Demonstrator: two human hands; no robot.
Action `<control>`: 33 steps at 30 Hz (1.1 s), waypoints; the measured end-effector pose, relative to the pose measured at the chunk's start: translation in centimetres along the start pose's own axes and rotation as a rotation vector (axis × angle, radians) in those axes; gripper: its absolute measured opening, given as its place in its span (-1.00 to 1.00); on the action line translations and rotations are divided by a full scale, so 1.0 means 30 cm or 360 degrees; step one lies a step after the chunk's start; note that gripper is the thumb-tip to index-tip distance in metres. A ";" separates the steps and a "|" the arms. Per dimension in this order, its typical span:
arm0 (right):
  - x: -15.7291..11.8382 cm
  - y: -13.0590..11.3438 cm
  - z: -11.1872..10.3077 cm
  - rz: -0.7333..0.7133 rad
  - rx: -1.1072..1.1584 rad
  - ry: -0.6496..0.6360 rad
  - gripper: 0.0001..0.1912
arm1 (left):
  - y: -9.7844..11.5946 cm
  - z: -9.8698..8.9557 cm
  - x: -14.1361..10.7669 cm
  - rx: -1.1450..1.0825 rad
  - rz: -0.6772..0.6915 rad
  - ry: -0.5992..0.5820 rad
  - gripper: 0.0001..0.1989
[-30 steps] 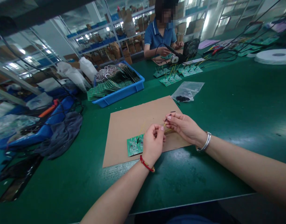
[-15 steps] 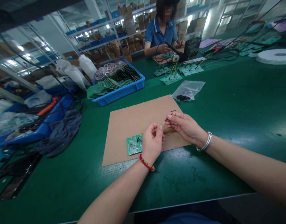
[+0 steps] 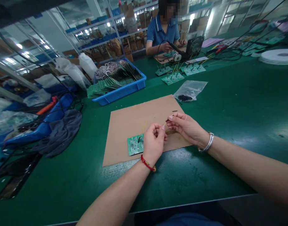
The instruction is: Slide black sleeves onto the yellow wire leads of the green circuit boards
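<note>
My left hand (image 3: pixel 155 139) is closed in a pinch on a thin yellow wire (image 3: pixel 165 123), above the cardboard sheet (image 3: pixel 125 121). Just right of it, my right hand (image 3: pixel 182 125) pinches a short black sleeve (image 3: pixel 167 120), which meets the wire's end; whether the wire is inside it I cannot tell. A green circuit board (image 3: pixel 135 145) lies on the cardboard, its right part hidden behind my left hand. Yellow wires rise from the board, and a black sleeve stands on it. Another black sleeve (image 3: pixel 175 111) lies near the cardboard's right edge.
A plastic bag (image 3: pixel 190 90) with black pieces lies beyond the cardboard. At the back left stands a blue tray (image 3: pixel 125 94) of circuit boards. Wired boards (image 3: pixel 172 79) lie in front of a co-worker (image 3: pixel 162 34). A white reel (image 3: pixel 279 57) sits far right; a dark cloth (image 3: pixel 60 131) lies left.
Both hands keep their pinch and stay almost in place. The black sleeve and the wire's end remain together between them. The view has shifted very slightly.
</note>
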State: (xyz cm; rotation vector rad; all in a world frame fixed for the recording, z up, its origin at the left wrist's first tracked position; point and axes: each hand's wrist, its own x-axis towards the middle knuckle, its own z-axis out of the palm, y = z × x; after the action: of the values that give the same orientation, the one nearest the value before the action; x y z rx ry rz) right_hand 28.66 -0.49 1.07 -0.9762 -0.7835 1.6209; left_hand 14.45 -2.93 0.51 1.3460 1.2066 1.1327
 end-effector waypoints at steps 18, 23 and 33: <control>0.003 0.018 -0.006 0.0045 -0.0032 -0.0099 -0.72 | -0.008 -0.003 -0.003 0.0053 0.0004 -0.0031 -0.84; 0.004 0.023 -0.005 0.0067 -0.0033 -0.0126 -0.72 | -0.006 -0.004 -0.004 0.0056 -0.0011 -0.0029 -0.85; -0.008 0.040 0.011 0.0013 -0.0211 -0.0163 -0.67 | -0.024 -0.005 0.000 -0.0160 0.0027 -0.0068 -0.76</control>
State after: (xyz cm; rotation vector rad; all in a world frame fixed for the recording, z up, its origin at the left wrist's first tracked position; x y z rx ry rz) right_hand 27.89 -1.02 0.24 -0.9964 -0.9679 1.6528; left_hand 14.23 -2.90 -0.19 1.2997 1.0952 1.1560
